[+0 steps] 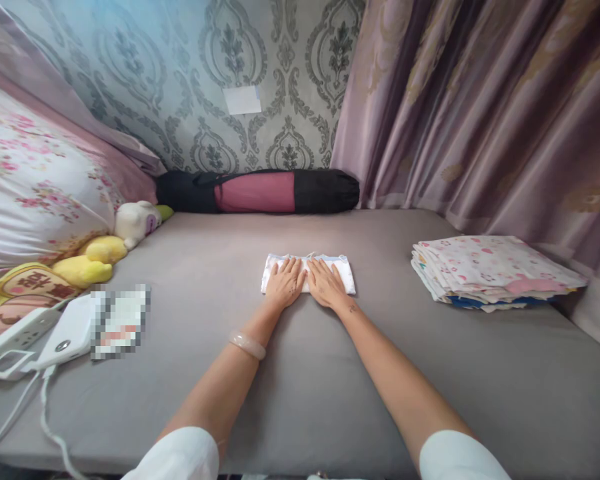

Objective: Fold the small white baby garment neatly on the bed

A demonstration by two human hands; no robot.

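A white folded cloth [349, 277] lay on the grey-sheeted bed [195, 287], just below the middle of the frame, its long side running left to right. The left hand [285, 281] rested palm down on its left part and the right hand [325, 281] on its right part, thumbs close together; on both, the grip was wide and flat, fingers stretched toward the top of the frame and not curled around anything. A pale bangle [247, 345] circled the left forearm. At the right of the frame sat a stack of folded printed fabric [500, 267], well apart from the hands. A long black and dark pink bag [254, 192] stretched along the wall at upper centre. At lower left, a white device [73, 333] with cables lay beside a power strip [23, 337], below yellow plush toys [87, 265].
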